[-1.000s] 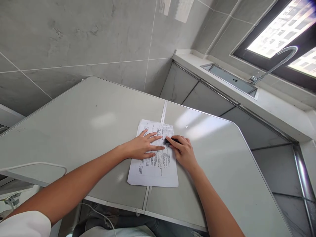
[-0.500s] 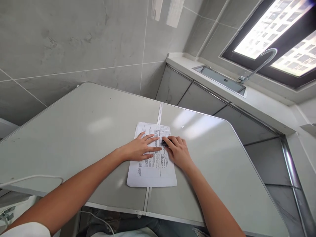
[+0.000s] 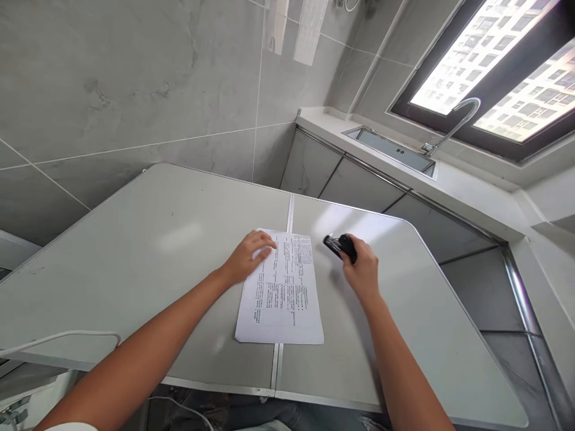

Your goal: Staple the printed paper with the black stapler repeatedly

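Note:
Printed sheets of paper (image 3: 287, 326) lie on the table across its metal seam. My left hand (image 3: 249, 254) rests over their upper left edge, its fingers bent and the thumb a little apart from them. To the right of the sheets, my right hand (image 3: 363, 266) is closed around a black stapler-like object (image 3: 335, 244), held just above the table with its front end pointing left. My right palm and fingers hide the object's rear end.
The large light-grey table (image 3: 188, 197) fills the middle. A white cable (image 3: 63, 334) lies at its left edge. Beyond the table stand a tiled wall (image 3: 135, 78), a counter with a sink (image 3: 395, 149) and faucet (image 3: 458, 123), and a window at the upper right.
My right hand has lifted the black object off the sheets and moved right with it. My left hand has drawn back toward the sheets' upper left edge, its spread fingers now bent closer together.

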{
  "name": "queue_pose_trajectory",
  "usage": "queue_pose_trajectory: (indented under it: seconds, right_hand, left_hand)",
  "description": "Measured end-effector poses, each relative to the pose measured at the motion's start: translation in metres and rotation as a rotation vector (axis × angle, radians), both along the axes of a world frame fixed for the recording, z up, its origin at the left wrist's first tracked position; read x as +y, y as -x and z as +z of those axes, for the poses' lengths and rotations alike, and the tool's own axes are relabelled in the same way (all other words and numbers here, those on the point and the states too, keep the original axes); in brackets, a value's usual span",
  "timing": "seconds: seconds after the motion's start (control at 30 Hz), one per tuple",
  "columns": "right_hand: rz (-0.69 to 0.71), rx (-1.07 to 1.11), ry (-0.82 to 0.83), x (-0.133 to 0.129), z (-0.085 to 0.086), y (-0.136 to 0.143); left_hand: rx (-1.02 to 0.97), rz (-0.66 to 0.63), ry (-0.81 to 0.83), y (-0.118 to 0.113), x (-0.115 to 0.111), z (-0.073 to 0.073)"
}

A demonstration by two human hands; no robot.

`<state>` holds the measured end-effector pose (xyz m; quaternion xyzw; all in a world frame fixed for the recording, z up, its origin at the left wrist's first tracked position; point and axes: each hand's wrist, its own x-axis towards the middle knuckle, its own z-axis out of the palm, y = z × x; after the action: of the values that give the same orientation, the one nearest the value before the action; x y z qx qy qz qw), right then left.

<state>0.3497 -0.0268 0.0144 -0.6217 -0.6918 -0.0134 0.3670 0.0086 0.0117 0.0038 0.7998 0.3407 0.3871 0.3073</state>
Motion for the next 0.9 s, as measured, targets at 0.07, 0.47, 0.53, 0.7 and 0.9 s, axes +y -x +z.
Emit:
queue_pose_trajectory:
  seconds: [0.07, 0.47, 0.53, 0.7, 0.9]
  right_hand:
    - [0.136, 0.054, 0.011, -0.001, 0.003, 0.05]
    - [0.314, -0.081, 0.285, -0.01, -0.004, 0.147]
    - [0.298, -0.034, 0.279, -0.019, -0.007, 0.124]
    - [0.212, 0.048, 0.248, -0.045, -0.016, 0.055]
    - [0.174, 0.032, 0.253, -0.057, -0.017, 0.02]
  left_hand:
    - [-0.305, 0.184, 0.12, 0.007, 0.011, -0.002]
    - [-1.067, 0.279, 0.532, 0.023, 0.037, -0.013]
    - [-1.072, 0.267, 0.556, 0.023, 0.037, -0.013]
    - [-1.07, 0.225, 0.658, 0.023, 0.038, -0.011]
    - [-1.079, 0.223, 0.672, 0.023, 0.039, -0.01]
